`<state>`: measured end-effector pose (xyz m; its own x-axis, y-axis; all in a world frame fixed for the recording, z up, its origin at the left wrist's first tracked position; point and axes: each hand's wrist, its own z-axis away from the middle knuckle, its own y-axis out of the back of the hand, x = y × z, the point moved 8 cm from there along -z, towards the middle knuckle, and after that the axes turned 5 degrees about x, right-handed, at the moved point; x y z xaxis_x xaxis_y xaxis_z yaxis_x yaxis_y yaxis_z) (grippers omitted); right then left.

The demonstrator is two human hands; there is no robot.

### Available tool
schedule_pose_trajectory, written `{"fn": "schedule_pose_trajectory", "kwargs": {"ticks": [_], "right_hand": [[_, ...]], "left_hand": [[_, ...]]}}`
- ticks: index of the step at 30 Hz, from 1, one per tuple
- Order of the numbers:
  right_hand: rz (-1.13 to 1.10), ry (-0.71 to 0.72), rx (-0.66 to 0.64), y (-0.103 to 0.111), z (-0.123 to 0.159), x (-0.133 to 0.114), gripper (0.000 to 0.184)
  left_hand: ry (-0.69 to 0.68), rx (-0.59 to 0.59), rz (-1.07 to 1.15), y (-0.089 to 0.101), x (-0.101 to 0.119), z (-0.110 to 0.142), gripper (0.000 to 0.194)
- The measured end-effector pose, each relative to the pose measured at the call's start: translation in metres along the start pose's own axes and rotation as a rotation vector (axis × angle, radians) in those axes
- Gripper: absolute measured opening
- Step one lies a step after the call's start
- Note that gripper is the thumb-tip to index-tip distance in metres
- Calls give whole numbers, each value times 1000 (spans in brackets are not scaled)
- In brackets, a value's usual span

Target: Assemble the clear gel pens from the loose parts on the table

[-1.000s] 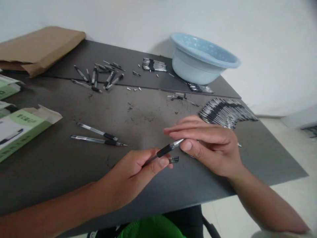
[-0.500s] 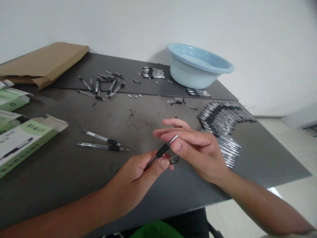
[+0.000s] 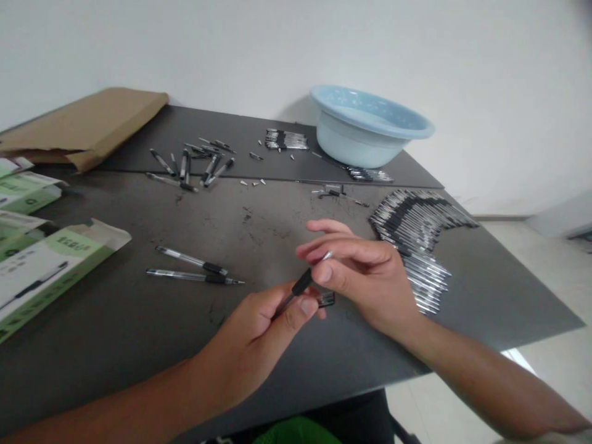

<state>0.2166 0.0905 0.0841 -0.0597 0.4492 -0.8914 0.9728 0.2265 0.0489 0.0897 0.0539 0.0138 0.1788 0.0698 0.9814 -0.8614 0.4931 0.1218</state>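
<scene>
My left hand [image 3: 263, 327] is closed around a gel pen [image 3: 303, 282] with a black rubber grip, its silver tip tilted up to the right. A small clear-and-black piece [image 3: 326, 300], which looks like a pen cap, pokes out beyond the left fingers. The thumb and index finger of my right hand [image 3: 374, 277] close on the pen's metal tip; its other fingers are loosely bent. Left of my hands lie two uncapped pens, an upper pen [image 3: 192, 259] and a lower pen [image 3: 185, 275], on the dark table [image 3: 370, 364].
Dense rows of pens [image 3: 416, 219] lie on the right. A light-blue basin [image 3: 365, 139] stands at the back, beside a pen bundle [image 3: 287, 139]. Loose pens [image 3: 210, 168] and small tips are scattered farther back. Green-white boxes [image 3: 60, 265] and a brown carton [image 3: 92, 123] occupy the left.
My right thumb and index finger have closed further over the pen's tip, moving slightly left. The left hand keeps its hold. The view has shifted a little.
</scene>
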Motion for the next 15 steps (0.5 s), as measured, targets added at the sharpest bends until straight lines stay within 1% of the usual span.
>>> {"fn": "schedule_pose_trajectory", "kwargs": {"ticks": [1,2,3,4,5,6,7,8,10,11,15], "right_hand": [[6,7,47,3,-1,3,12],[7,4,81,5,-1,6,16],[0,-12,93,5,-1,9,23],[-11,-34,88,5,-1,12,33],[-19,-56,64,3,0,13,44],[-20,-66,28,0,0,12,52],[-16,-60,-12,-3,0,10,52],[-8,-45,-46,-6,1,6,47],[4,-2,-81,-9,2,-2,29],[-1,7,-93,-10,2,-5,26],[-103,-65,-115,-13,5,-1,30]], "left_hand": [[4,0,-3,0,0,0,53],[6,-3,-4,-1,-1,0,54],[5,-5,-4,-1,-1,0,55],[3,-3,-3,-1,-1,0,55],[-1,0,2,-1,0,-1,56],[-4,5,7,-1,0,-1,56],[-9,12,13,-1,0,-1,56],[-13,18,19,0,0,-1,55],[-19,28,30,0,1,0,55],[-19,28,36,1,1,0,54],[-1,29,66,1,1,2,51]]}}
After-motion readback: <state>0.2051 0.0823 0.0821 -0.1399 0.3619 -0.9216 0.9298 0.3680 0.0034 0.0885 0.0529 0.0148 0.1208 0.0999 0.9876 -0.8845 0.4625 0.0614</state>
